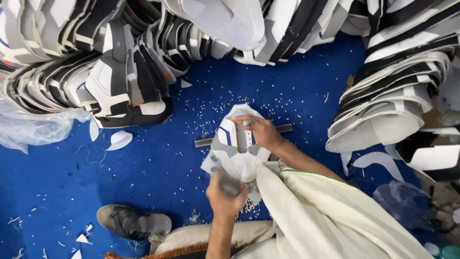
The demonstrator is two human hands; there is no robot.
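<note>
Right hand pinning shoe upper, left hand fisted — blurred

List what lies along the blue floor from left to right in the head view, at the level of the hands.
Clear plastic sheet → small white cut-off piece → white and grey shoe upper under the right hand → stack of white and black uppers.

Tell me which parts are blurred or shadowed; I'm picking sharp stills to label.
Head view: the left hand and the tool it grips are smeared by motion blur; the right hand pressing the white shoe upper is sharp; light is soft and even, with a faint shadow on the blue floor covering near the sandal; no glare.
</note>
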